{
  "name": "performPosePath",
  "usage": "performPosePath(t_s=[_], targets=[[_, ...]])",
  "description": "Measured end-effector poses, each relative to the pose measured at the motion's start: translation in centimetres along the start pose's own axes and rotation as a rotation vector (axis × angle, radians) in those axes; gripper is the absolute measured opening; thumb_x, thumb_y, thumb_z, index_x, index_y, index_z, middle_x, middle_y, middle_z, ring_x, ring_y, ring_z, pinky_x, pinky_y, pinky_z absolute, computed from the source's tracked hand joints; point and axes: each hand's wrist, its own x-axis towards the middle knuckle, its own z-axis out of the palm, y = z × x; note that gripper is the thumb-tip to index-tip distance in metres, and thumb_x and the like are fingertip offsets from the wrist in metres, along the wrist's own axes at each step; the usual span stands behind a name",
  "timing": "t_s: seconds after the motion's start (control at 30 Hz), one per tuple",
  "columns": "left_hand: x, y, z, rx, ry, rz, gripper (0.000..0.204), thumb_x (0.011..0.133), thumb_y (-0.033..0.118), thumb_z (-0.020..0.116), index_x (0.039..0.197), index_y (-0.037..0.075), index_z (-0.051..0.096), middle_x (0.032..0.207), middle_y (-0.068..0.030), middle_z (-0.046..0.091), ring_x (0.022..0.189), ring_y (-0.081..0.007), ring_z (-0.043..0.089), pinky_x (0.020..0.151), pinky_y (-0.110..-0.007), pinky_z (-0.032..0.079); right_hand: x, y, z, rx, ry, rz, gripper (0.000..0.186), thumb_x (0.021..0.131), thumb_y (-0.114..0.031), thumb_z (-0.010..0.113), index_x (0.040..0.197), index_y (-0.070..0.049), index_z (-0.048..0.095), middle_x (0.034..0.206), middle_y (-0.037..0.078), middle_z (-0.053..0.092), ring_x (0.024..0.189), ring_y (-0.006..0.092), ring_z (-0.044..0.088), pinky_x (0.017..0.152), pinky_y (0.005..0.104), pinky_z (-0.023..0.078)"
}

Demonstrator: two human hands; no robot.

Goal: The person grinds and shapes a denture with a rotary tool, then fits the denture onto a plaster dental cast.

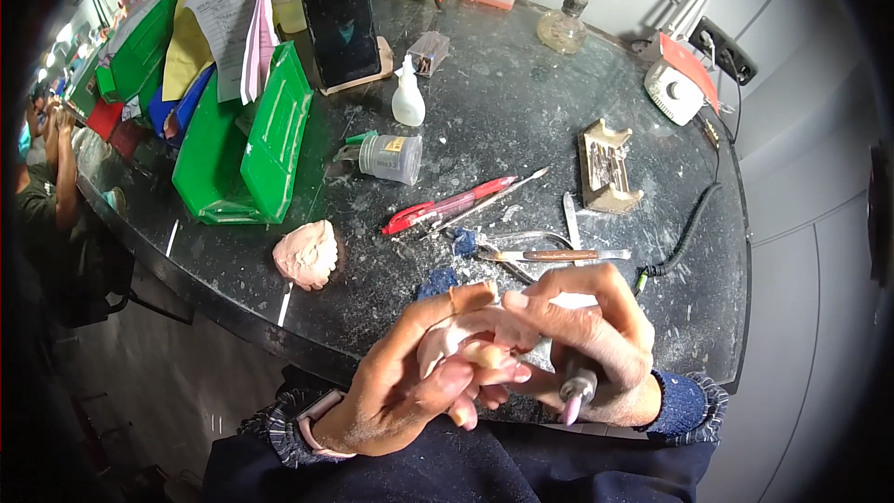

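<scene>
Near the front edge of the bench, my left hand (pixel 389 387) is closed around a pale pink plaster dental model (pixel 461 328), its fingers curled under and across it. The thumb and fingertips of my right hand (pixel 605 335) meet the model's upper right side. A metal rotary handpiece (pixel 581 380) with a pink pointed tip is tucked in my right hand, its tip angled down toward my lap. My fingers hide much of the model. Another pinkish plaster model (pixel 305 254) lies on the bench to the left.
Beyond my hands lie a wooden-handled wax knife (pixel 559 255), a red pen (pixel 447 205) and a bur holder (pixel 607 168). A plastic cup (pixel 391 158), dropper bottle (pixel 408 98), green bin (pixel 244 158) and propped phone (pixel 337 19) stand farther back. A co-worker's arm (pixel 65 168) shows far left.
</scene>
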Motion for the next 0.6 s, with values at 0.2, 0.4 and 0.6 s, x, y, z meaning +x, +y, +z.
performPosePath(t_s=[0.2,0.4,0.6], targets=[[-0.1,-0.6,0.0,0.090,0.104,0.051,0.058,0.089,0.028,0.052,0.133,0.001,0.026,0.103,-0.0212,0.057,0.070,-0.0194,0.064,0.054,-0.024,0.054,-0.2,0.0,-0.9,-0.152,-0.093,-0.080,0.042,0.059,-0.013,0.083,0.099,-0.011,0.068,0.092,0.009,0.056,0.056,0.0071,0.056,0.044,0.0177,0.047],[0.2,-0.4,0.2,0.124,0.044,0.117,0.053,0.091,0.014,0.047,0.136,0.000,0.021,0.112,-0.0182,0.053,0.080,-0.0141,0.058,0.066,-0.025,0.050,-0.4,0.5,-1.0,-0.406,-0.078,-0.347,0.037,0.063,-0.016,0.067,0.099,-0.009,0.066,0.088,0.003,0.061,0.051,0.0016,0.050,0.039,0.0162,0.036],[0.3,-0.5,0.0,-0.208,-0.006,-0.026,0.072,0.081,0.006,0.060,0.139,0.001,0.015,0.123,-0.0156,0.044,0.100,-0.0151,0.050,0.082,-0.032,0.047,-0.4,-0.1,-1.4,-0.486,-0.056,-0.382,0.032,0.059,-0.017,0.072,0.089,-0.007,0.067,0.084,0.002,0.061,0.052,0.0029,0.050,0.043,0.0174,0.032]])
